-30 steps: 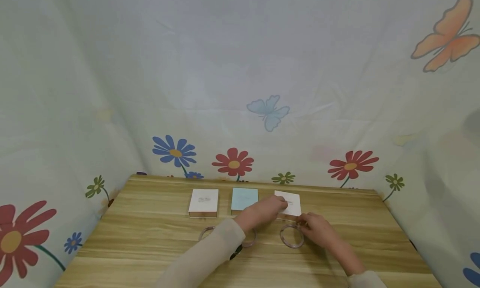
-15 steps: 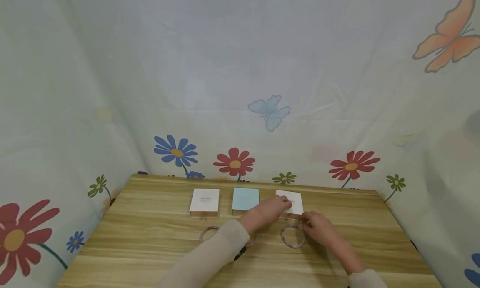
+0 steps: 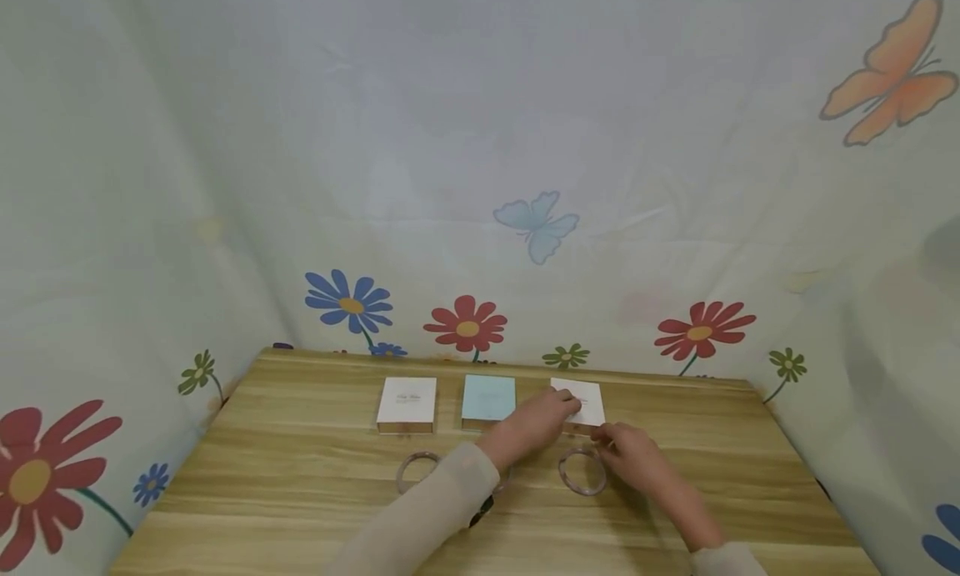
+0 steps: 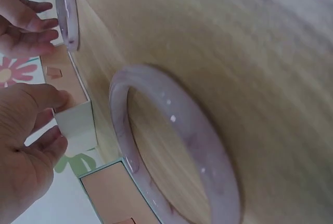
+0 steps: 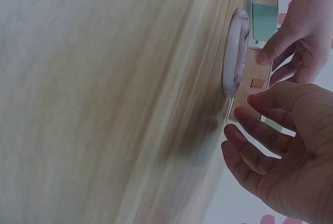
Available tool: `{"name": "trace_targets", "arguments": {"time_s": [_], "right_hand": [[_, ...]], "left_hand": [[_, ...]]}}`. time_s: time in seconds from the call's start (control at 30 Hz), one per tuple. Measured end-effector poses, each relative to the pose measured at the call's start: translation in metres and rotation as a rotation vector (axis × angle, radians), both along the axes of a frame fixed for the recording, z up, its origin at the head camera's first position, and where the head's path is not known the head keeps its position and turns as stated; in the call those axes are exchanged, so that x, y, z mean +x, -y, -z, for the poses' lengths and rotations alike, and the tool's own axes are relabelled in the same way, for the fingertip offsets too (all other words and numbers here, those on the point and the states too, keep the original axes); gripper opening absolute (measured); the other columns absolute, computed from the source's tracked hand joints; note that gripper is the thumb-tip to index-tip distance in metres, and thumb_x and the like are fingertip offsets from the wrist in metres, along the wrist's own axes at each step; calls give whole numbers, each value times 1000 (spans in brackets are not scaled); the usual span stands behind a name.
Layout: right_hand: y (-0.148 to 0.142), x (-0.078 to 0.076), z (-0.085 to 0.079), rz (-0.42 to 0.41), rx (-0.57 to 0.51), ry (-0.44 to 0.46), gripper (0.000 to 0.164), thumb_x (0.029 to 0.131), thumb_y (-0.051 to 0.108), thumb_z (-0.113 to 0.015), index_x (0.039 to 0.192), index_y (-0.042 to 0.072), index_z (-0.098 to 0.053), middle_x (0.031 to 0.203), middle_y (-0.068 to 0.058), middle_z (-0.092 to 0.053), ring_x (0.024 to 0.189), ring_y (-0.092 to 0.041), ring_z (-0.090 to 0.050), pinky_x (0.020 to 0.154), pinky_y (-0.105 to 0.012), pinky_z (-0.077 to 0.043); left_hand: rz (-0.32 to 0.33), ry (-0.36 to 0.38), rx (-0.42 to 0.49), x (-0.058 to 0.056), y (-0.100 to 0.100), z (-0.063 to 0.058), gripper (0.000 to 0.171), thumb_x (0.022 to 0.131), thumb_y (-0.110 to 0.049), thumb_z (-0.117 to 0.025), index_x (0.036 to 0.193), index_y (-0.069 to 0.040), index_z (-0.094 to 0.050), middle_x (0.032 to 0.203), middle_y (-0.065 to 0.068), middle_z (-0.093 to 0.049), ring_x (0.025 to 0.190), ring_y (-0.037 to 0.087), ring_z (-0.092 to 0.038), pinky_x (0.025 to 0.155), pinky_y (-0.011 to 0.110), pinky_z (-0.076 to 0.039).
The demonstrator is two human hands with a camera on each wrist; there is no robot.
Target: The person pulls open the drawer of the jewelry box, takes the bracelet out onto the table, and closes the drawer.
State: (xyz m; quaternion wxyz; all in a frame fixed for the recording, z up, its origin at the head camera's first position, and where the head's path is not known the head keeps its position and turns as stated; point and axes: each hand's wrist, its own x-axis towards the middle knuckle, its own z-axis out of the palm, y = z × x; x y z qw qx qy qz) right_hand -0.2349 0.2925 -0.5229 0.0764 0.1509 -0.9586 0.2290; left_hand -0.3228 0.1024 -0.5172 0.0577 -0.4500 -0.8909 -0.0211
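My left hand [image 3: 531, 422] holds the rightmost white box [image 3: 591, 403] at its left side, with the thumb against the peach front face [image 4: 67, 73] and the other fingers on the lid. Just off the front right corner of that box, my right hand [image 3: 633, 459] has loosely bent, spread fingers; its thumb and forefinger are right by the edge in the right wrist view. A pale purple marbled bangle [image 3: 585, 493] lies flat in front of the box, beside the right fingers. Another bangle [image 4: 200, 141] shows large in the left wrist view, mostly covered by my left sleeve from the head.
A light blue box [image 3: 487, 397] and another white box [image 3: 407, 401] stand in a row to the left on the wooden table [image 3: 285, 443]. A third bangle [image 3: 400, 476] lies in front of the left box. A flower-printed cloth [image 3: 420, 142] hangs behind.
The rightmost white box has shifted slightly back and sits a little straighter. My right fingertips have moved slightly back along with its corner. The bangles have stayed in place.
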Motion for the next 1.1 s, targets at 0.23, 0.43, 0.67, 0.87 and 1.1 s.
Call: {"name": "trace_targets", "arguments": {"time_s": [0.23, 0.43, 0.67, 0.87, 1.1], "right_hand": [[3, -1, 1, -8, -2, -10, 15, 86, -3, -69, 100, 2, -74, 93, -7, -73, 85, -24, -69, 72, -35, -56], [7, -3, 0, 12, 7, -34, 20, 87, -3, -68, 104, 2, -75, 93, -6, -73, 86, -23, -69, 74, -38, -56], [6, -5, 3, 41, -5, 13, 23, 85, -4, -68, 106, 2, -75, 93, -6, -73, 86, -21, -69, 74, -37, -56], [4, -4, 8, 1, 5, 16, 25, 84, 0, -75, 109, 2, -73, 85, -2, -68, 76, -16, -63, 65, -30, -52], [10, -3, 11, 93, 26, 59, 15, 84, 6, -80, 84, 11, -67, 66, 7, -50, 61, -8, -44, 55, -26, -39]], "left_hand": [[-33, -20, 47, 4, -6, 3, 32, 98, -12, -68, 129, -19, -65, 131, -3, -64, 116, 14, -60, 97, 23, -48], [-54, -58, 45, 6, -9, 0, 26, 98, -11, -67, 124, -19, -66, 128, -4, -66, 110, 14, -61, 97, 22, -47], [-45, -48, 25, 4, -5, 1, 26, 97, -9, -69, 121, -19, -68, 123, -4, -66, 106, 14, -61, 92, 21, -49], [-17, -79, 12, 3, -3, 3, 30, 94, -6, -72, 121, -18, -67, 122, -4, -65, 106, 13, -61, 92, 20, -48], [-21, -95, 9, 3, -4, 6, 26, 96, -8, -70, 119, -19, -66, 120, -4, -66, 104, 14, -61, 87, 19, -49]]}}
